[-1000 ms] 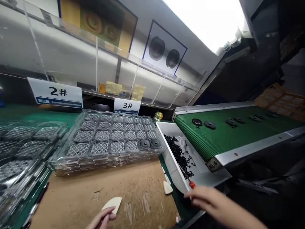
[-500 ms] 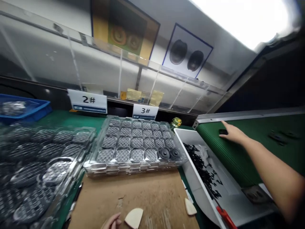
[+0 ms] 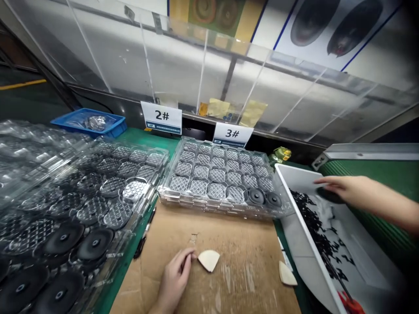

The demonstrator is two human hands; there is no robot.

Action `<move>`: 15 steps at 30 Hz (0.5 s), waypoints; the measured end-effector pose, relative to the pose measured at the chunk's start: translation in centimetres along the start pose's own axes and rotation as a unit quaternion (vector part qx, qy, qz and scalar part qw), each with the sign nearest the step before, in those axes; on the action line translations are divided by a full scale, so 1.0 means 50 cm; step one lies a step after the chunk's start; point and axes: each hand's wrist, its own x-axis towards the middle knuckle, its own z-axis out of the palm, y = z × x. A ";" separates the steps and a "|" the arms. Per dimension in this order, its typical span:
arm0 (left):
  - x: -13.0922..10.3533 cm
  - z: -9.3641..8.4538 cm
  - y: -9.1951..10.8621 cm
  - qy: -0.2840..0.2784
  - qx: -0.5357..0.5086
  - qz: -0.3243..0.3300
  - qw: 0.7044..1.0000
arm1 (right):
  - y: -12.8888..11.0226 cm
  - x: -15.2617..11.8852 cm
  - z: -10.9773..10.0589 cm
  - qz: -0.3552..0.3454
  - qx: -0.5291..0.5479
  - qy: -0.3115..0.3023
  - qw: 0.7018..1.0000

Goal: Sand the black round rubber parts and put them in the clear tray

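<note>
My right hand [image 3: 356,189], at the right, grips a dark rounded part [image 3: 329,195] above the white bin [image 3: 303,237] of small black pieces [image 3: 316,226]. Its exact kind is blurred. My left hand [image 3: 175,277] rests over the cardboard sheet [image 3: 242,244] with thumb and fingers pinched together. Whatever may be between those fingertips is hidden. Just right of them lies a cream wedge-shaped pad [image 3: 209,260]. Behind the cardboard stands a clear compartment tray [image 3: 209,200], with two black round parts [image 3: 256,196] in its front right pockets.
At the left, another clear tray [image 3: 121,237] holds several black discs [image 3: 96,243]. A second cream wedge [image 3: 287,274] lies near the cardboard's right edge. A red-handled tool [image 3: 350,301] leans in the bin. Further back are a blue basket [image 3: 114,128] and a green conveyor belt [image 3: 376,170].
My right hand has come back from over the green belt to above the white bin, carrying the dark part. My left hand has moved further into view. The view has turned left.
</note>
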 end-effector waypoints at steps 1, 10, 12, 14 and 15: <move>0.001 0.000 0.006 -0.009 -0.007 -0.011 1.000 | -0.057 -0.028 0.013 -0.031 0.042 -0.049 0.997; -0.025 0.005 0.097 -0.113 -0.135 -0.053 0.983 | -0.456 -0.251 0.198 0.109 0.753 -0.320 0.565; -0.033 -0.001 0.095 -0.090 -0.141 -0.038 0.985 | -0.489 -0.271 0.231 0.136 0.781 -0.305 0.528; -0.044 -0.007 0.084 -0.044 -0.131 -0.019 0.990 | -0.517 -0.285 0.255 0.165 0.810 -0.286 0.485; -0.050 -0.008 0.077 -0.017 -0.118 -0.007 0.993 | -0.532 -0.292 0.264 0.178 0.823 -0.275 0.464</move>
